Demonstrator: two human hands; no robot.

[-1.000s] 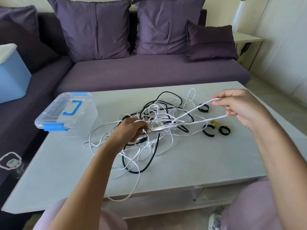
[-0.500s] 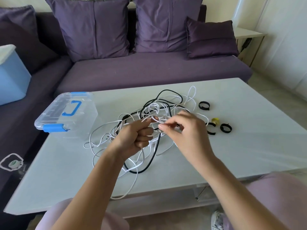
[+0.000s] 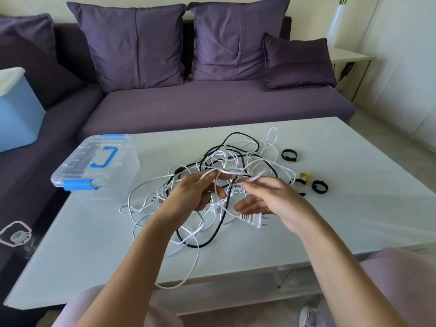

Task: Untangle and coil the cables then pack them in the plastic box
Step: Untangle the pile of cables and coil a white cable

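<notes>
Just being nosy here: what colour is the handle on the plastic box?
Blue. The handle on the plastic box shows best in the head view.

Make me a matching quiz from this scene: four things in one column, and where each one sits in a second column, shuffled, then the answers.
1 plastic box
2 white plug
3 black strap loops
4 blue bin

A on the sofa, far left
B left side of the table
C close to the right hand
D right of the cable tangle

Pairs: 1-B, 2-C, 3-D, 4-A
</notes>
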